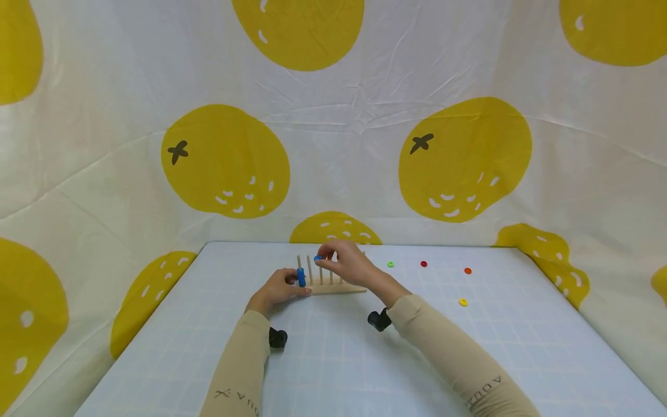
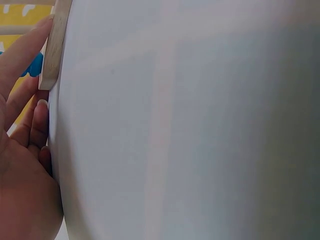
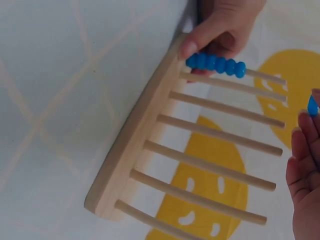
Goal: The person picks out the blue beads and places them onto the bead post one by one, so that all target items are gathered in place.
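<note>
A wooden peg rack [image 1: 341,288] stands on the table, its several upright pegs set in a long base. Several blue beads [image 3: 216,65] are stacked on the peg at its left end. My left hand [image 1: 280,286] grips that end of the base, thumb on the near side and fingers behind. Between thumb and fingertips, my right hand [image 1: 348,263] pinches one blue bead [image 3: 312,105], held near the height of the peg tops and apart from the stack. The other pegs in the right wrist view carry no beads.
Right of the rack lie loose rings: a green ring [image 1: 391,264], a dark red ring [image 1: 424,263], an orange ring [image 1: 468,270] and a yellow ring [image 1: 463,302]. A patterned curtain [image 1: 344,174] hangs behind the pale checked table [image 1: 323,370].
</note>
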`<state>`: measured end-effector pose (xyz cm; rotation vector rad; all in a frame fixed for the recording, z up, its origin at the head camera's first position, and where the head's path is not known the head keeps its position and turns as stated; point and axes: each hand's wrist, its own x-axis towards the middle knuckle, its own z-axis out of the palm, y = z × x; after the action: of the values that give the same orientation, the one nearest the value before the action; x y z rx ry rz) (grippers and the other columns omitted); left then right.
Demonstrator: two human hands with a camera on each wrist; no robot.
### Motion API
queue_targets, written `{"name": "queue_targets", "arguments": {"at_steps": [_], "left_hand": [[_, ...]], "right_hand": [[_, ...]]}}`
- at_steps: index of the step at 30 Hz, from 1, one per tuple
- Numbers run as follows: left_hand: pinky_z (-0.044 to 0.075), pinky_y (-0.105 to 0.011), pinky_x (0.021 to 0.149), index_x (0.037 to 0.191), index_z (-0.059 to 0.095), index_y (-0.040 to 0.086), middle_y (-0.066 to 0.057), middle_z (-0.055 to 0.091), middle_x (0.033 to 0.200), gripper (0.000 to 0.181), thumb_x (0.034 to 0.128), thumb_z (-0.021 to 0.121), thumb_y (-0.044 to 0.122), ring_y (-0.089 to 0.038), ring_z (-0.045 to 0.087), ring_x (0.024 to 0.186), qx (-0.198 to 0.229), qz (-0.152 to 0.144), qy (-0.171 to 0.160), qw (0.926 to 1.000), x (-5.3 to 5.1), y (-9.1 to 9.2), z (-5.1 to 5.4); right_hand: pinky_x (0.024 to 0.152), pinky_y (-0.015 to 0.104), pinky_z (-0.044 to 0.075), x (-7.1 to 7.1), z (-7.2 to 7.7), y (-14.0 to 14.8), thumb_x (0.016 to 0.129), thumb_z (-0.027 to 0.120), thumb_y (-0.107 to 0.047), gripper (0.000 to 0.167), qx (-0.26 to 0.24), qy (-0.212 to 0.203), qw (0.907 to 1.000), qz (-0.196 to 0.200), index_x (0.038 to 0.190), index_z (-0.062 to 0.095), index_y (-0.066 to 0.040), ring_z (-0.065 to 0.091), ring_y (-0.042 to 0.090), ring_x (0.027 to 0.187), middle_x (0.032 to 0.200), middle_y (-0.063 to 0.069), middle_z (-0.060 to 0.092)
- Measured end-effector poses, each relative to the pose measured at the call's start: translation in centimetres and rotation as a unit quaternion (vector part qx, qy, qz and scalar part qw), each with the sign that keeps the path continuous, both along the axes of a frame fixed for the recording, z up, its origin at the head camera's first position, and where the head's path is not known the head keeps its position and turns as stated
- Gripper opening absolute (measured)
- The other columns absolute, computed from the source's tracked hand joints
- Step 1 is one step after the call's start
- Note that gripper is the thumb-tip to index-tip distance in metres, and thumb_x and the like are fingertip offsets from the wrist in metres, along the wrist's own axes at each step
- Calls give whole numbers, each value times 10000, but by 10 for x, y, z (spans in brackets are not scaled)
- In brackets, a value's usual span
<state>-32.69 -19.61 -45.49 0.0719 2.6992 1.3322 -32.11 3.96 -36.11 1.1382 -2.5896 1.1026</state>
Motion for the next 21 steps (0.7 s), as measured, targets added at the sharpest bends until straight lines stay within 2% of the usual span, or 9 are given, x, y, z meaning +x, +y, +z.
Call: {"name": "queue_targets", "arguments": {"at_steps": [8,14,21], "left_hand": [[431,-395,858,1138,687,42,-84,597,1033,449,820,882,292,-249,504,961,86,-104,73,9999,1,0,0],[425,-387,840,1107,685,36,-80,595,988,421,822,882,275,-248,505,935,69,-95,92,9999,5,2,3],[436,-435,916,1149,686,41,-93,615,1052,458,827,876,304,-264,518,987,-9,-75,71,9999,3,1,4]], "right_hand": [[817,273,502,-8,-1,-19,991,699,-189,145,78,-71,9999,-96,1071,723,-70,586,162,928,989,16,685],[814,286,522,-14,-3,-32,995,694,-184,152,61,46,10000,-33,1073,724,-58,600,162,908,1005,33,706],[757,254,490,-19,-2,-43,1002,682,-176,158,89,86,9999,-78,1088,722,-50,574,165,885,975,30,684]]}}
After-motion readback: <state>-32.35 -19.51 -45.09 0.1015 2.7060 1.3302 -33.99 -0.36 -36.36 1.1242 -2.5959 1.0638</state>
